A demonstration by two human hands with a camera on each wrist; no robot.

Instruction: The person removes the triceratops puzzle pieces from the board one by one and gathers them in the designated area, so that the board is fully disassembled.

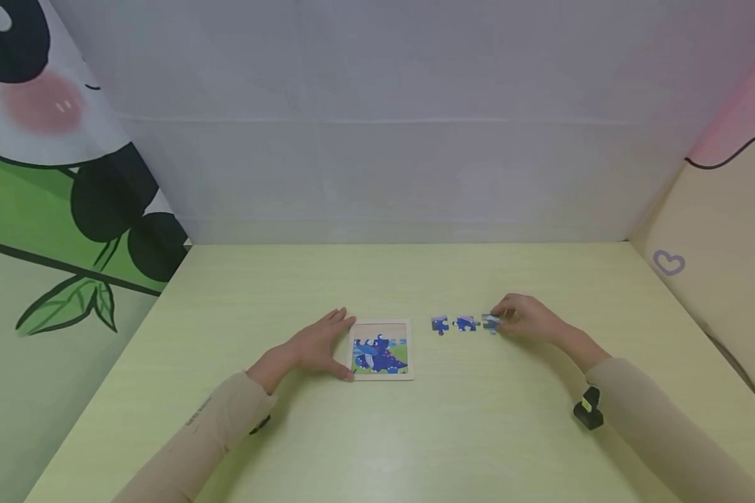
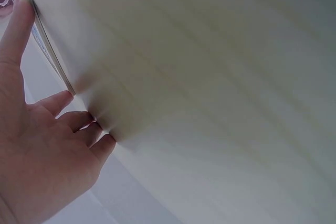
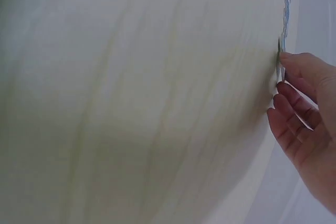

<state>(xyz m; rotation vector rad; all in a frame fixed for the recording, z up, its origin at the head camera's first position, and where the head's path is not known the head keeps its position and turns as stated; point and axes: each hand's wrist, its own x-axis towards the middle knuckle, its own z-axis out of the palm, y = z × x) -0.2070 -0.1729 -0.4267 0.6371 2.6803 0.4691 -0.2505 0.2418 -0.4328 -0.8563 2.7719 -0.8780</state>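
A square jigsaw puzzle tray [image 1: 381, 377] with a pale wooden rim lies on the table, its lower part filled with a blue dinosaur picture. At its left side my left hand [image 1: 319, 344] is spread, thumb at the near corner and fingertips by the far one. In the left wrist view, the thumb [image 2: 18, 30] lies against the tray's edge. To the right, my right hand [image 1: 528, 320] pinches a puzzle piece [image 1: 489, 323] between thumb and fingers. The right wrist view shows that piece edge-on, tilted at the fingertips.
Two loose puzzle pieces, one [image 1: 440, 324] nearer the tray and another [image 1: 465, 323] beside it, lie in a row between the tray and my right hand. The pale table [image 1: 377, 447] meets a grey back wall [image 1: 377, 175]. Printed panels stand along both sides.
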